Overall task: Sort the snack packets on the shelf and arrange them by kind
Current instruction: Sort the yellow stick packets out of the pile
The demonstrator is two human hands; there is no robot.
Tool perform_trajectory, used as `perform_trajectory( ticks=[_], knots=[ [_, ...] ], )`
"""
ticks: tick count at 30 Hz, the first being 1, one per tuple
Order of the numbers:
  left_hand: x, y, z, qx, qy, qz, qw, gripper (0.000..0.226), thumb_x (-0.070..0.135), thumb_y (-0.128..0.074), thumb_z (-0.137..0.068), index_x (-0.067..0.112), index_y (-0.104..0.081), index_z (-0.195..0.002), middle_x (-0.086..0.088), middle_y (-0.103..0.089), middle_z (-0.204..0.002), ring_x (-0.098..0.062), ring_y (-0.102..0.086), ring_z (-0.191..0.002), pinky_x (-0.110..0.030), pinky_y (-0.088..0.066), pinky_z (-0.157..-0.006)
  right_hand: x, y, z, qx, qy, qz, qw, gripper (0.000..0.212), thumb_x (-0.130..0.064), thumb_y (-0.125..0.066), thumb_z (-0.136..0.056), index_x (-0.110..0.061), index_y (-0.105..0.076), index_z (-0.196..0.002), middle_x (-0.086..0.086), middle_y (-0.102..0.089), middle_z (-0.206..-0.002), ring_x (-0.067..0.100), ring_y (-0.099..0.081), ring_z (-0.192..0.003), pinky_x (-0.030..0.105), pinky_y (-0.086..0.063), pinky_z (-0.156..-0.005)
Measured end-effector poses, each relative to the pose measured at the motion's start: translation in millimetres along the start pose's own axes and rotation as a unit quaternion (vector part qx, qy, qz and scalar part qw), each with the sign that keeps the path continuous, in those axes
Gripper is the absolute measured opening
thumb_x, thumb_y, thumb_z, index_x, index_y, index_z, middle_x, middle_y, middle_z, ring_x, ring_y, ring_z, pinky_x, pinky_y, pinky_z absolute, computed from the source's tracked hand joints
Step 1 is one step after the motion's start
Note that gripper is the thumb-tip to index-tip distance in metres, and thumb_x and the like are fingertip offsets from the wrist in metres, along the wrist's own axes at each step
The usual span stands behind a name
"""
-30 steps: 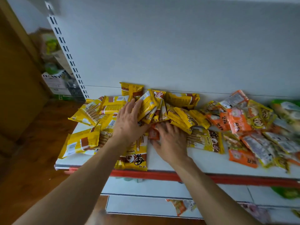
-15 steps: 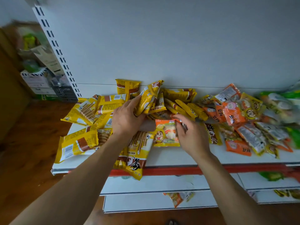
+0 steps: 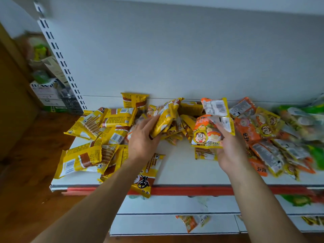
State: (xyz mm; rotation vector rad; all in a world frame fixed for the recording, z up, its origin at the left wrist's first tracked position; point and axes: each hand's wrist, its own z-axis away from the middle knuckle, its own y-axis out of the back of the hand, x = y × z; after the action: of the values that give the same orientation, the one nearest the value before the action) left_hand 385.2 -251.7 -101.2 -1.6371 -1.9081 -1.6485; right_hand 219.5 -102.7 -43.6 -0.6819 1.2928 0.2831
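Note:
A white shelf (image 3: 175,171) carries a heap of snack packets. Yellow biscuit-stick packets (image 3: 82,158) cover its left half. Orange packets (image 3: 247,132) and clear-fronted ones lie on the right. My left hand (image 3: 142,139) grips a bunch of yellow packets (image 3: 164,116) and tilts them up off the pile. My right hand (image 3: 229,151) holds an orange packet with a cartoon face (image 3: 205,134) above the shelf, thumb across its top; a second orange packet (image 3: 215,106) stands behind it, barcode facing me.
A red strip (image 3: 192,190) runs along the shelf's front edge. Green packets (image 3: 312,116) pile at the far right. Lower shelves hold stray packets (image 3: 191,221). A slotted upright (image 3: 59,58) and boxes (image 3: 47,92) stand at the left over a wooden floor.
My right hand pulled the cartoon-face orange packet out of the yellow pile and raised it to the right. My left hand closed round yellow packets and lifted them.

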Motion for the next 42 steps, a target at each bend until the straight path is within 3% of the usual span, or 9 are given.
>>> perform_trajectory(
  ticks=[5,8,11,16,19,22,28,35,42],
  knots=[
    [12.5,-1.4,7.0,-0.040,-0.111,-0.019,0.993,0.060,0.016,-0.074,-0.079,0.020,-0.058,-0.137,-0.009,-0.055,-0.137,-0.033,-0.049,-0.124,-0.048,-0.042,-0.103,-1.6,7.2,-9.5,0.046,-0.024,-0.042,0.998,0.014,-0.023,-0.072,-0.086,-0.026,-0.077,-0.099,0.002,-0.076,-0.100,0.021,-0.074,-0.088,0.038,-0.060,-0.069],
    [18.9,1.1,13.7,-0.101,-0.139,-0.050,0.984,0.062,0.044,-0.066,-0.081,0.024,-0.054,-0.139,-0.003,-0.049,-0.143,-0.026,-0.041,-0.132,-0.044,-0.032,-0.110,3.2,11.7,-15.5,0.064,-0.003,-0.008,0.998,0.007,-0.027,-0.072,-0.086,-0.031,-0.077,-0.088,0.000,-0.076,-0.094,0.022,-0.074,-0.086,0.036,-0.058,-0.064],
    [21.2,5.4,17.0,-0.113,-0.118,-0.036,0.986,0.058,0.065,-0.050,-0.086,0.031,-0.060,-0.132,0.007,-0.050,-0.140,-0.012,-0.040,-0.132,-0.033,-0.027,-0.110,11.0,14.8,-21.9,0.099,0.031,0.053,0.993,0.010,-0.031,-0.065,-0.092,-0.033,-0.073,-0.086,0.001,-0.073,-0.095,0.032,-0.069,-0.099,0.046,-0.054,-0.081],
    [18.0,14.3,3.3,-0.008,-0.059,0.041,0.997,0.027,0.023,-0.051,-0.098,0.018,-0.069,-0.118,0.004,-0.064,-0.123,-0.009,-0.056,-0.113,-0.024,-0.046,-0.089,10.1,3.2,-16.3,0.070,0.190,0.194,0.960,0.016,-0.038,-0.054,-0.094,-0.036,-0.068,-0.101,-0.018,-0.069,-0.094,-0.009,-0.061,-0.088,0.011,-0.045,-0.071],
    [6.5,24.8,-25.7,0.006,-0.044,-0.087,0.995,0.046,-0.006,-0.055,-0.083,0.012,-0.065,-0.125,-0.006,-0.062,-0.129,-0.027,-0.056,-0.119,-0.041,-0.045,-0.097,11.7,-2.1,-14.8,0.048,0.209,0.306,0.927,0.022,-0.033,-0.053,-0.096,-0.029,-0.064,-0.114,-0.016,-0.067,-0.097,-0.005,-0.060,-0.085,0.005,-0.038,-0.062],
    [-4.3,30.1,-51.1,-0.074,-0.021,-0.209,0.975,0.067,0.003,-0.057,-0.078,0.022,-0.049,-0.142,0.000,-0.048,-0.146,-0.025,-0.033,-0.142,-0.041,-0.022,-0.116,17.1,-4.1,-8.7,0.042,0.220,0.359,0.906,0.024,-0.022,-0.055,-0.097,-0.026,-0.065,-0.118,-0.014,-0.063,-0.096,0.003,-0.056,-0.083,0.001,-0.037,-0.061],
    [-26.4,24.9,-74.8,-0.222,0.002,-0.329,0.918,0.087,0.059,-0.058,-0.085,0.029,-0.015,-0.155,-0.001,-0.023,-0.161,-0.026,0.003,-0.152,-0.047,0.003,-0.122,17.7,-5.9,3.1,0.010,0.263,0.422,0.868,0.024,-0.019,-0.057,-0.097,-0.023,-0.065,-0.119,-0.011,-0.065,-0.098,-0.001,-0.053,-0.082,0.003,-0.036,-0.061],
    [-20.5,10.7,-58.9,-0.172,-0.064,-0.287,0.940,0.080,0.036,-0.065,-0.079,0.028,-0.030,-0.150,0.004,-0.049,-0.144,-0.023,-0.022,-0.146,-0.047,-0.005,-0.120,17.3,-11.5,8.7,0.015,0.327,0.448,0.832,0.024,-0.016,-0.060,-0.095,-0.017,-0.068,-0.117,-0.002,-0.071,-0.107,0.014,-0.065,-0.092,0.015,-0.042,-0.065],
    [-22.4,4.6,-55.7,-0.178,-0.063,-0.261,0.947,0.087,0.043,-0.065,-0.079,0.028,-0.022,-0.153,0.003,-0.036,-0.153,-0.021,-0.020,-0.147,-0.048,-0.002,-0.122,44.3,-14.6,12.2,-0.031,0.365,0.539,0.758,0.022,-0.007,-0.068,-0.089,-0.015,-0.072,-0.109,0.001,-0.069,-0.114,0.023,-0.062,-0.108,0.028,-0.043,-0.090]
  ],
)
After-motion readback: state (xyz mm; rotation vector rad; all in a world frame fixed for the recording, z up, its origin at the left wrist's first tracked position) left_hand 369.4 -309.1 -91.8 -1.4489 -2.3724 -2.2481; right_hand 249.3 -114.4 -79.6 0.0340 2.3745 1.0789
